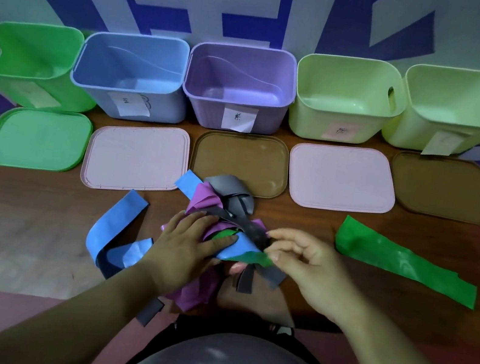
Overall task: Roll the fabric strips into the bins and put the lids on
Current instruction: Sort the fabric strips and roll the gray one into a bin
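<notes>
A tangled pile of fabric strips point(227, 211), blue, purple, grey and green, lies at the table's front middle. My left hand point(189, 243) rests flat on the pile with straight fingers. My right hand point(304, 263) pinches the end of a green strip point(254, 258) at the pile's right side. A blue strip point(115, 224) curls off to the left. A separate long green strip point(404, 262) lies flat on the right. Five open bins stand along the back: green point(23, 60), blue point(132, 73), purple point(239, 85) and two pale yellow-green point(343, 97) point(457, 107).
Five lids lie in a row in front of the bins: green point(37, 139), pink point(137, 157), brown point(241, 159), pink point(342, 177), brown point(443, 185). The wooden table point(352, 227) ends near my body. A blue-patterned wall stands behind the bins.
</notes>
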Available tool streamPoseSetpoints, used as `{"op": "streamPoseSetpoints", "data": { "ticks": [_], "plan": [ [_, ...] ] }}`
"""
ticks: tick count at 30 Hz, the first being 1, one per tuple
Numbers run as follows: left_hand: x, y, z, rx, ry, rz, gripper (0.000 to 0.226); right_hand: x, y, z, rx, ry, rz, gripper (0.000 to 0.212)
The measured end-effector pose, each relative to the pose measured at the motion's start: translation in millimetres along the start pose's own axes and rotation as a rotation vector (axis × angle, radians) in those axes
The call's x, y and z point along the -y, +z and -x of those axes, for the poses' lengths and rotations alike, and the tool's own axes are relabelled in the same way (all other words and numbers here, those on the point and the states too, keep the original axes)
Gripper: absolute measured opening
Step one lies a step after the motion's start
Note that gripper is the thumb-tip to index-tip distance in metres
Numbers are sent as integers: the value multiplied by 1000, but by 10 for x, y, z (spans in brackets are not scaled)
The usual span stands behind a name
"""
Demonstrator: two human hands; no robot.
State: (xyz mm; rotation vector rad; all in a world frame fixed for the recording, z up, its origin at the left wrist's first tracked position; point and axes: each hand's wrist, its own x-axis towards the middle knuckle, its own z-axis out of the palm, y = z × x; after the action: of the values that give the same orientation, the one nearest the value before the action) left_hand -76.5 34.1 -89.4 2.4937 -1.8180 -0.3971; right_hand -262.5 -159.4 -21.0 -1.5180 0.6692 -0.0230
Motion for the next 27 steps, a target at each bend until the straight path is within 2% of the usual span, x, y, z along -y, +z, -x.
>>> {"op": "streamPoseSetpoints", "data": {
  "ticks": [5,7,9,17,21,25,27],
  "plan": [
    [-38,-7,-41,2,-12,-22,45,-126,-79,0,-14,-214,587,35],
    [-56,-3,-56,10,-26,-37,45,-255,-107,-37,1,-271,735,29],
    [-59,10,-59,17,-29,-45,44,-339,-145,-61,19,-249,838,26],
    [-25,3,-46,60,-59,-53,46,-263,-374,-26,-99,-237,753,32],
    [-70,-71,-61,21,-43,-18,46,-173,-459,-1,-113,-86,775,42],
    [-296,-183,-186,-108,52,77,41,-63,-432,10,-67,-4,764,30],
    [-437,-228,-315,-115,59,112,47,-4,-417,28,-77,-4,744,28]
  ]
}}
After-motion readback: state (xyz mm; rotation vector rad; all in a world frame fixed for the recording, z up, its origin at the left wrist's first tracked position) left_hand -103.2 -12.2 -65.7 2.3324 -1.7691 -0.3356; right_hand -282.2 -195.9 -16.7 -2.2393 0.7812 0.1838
